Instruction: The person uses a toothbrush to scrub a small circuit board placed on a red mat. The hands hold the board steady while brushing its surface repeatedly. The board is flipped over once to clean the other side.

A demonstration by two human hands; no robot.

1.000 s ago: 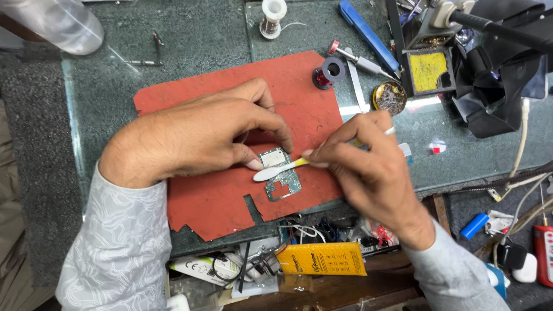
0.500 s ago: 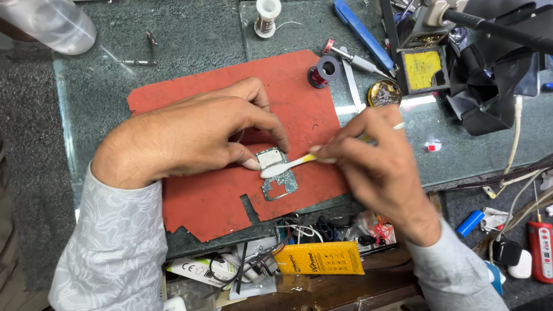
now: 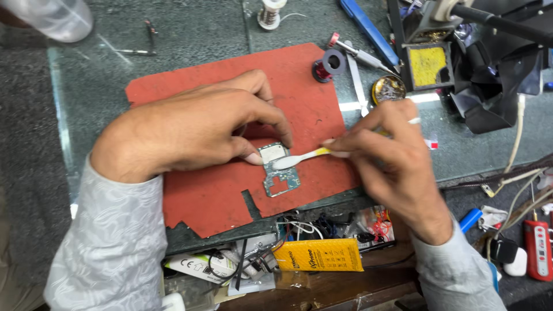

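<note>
Centrally, left hand [image 3: 190,129] grip pinning circuit board [image 3: 280,171] near red mat [image 3: 219,196] edge, right hand [image 3: 383,152] grip closed on toothbrush [image 3: 299,158].

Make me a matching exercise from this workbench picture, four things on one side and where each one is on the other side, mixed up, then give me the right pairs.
Things:
1. circuit board
2. toothbrush
3. yellow pouch
4. wire spool

Places:
A. at the far edge of the glass, beyond the red mat
B. in the right hand, head on the board
C. on the red mat, pinned by the left hand
D. below the mat, on the near shelf among cables

Pairs: 1-C, 2-B, 3-D, 4-A
</note>
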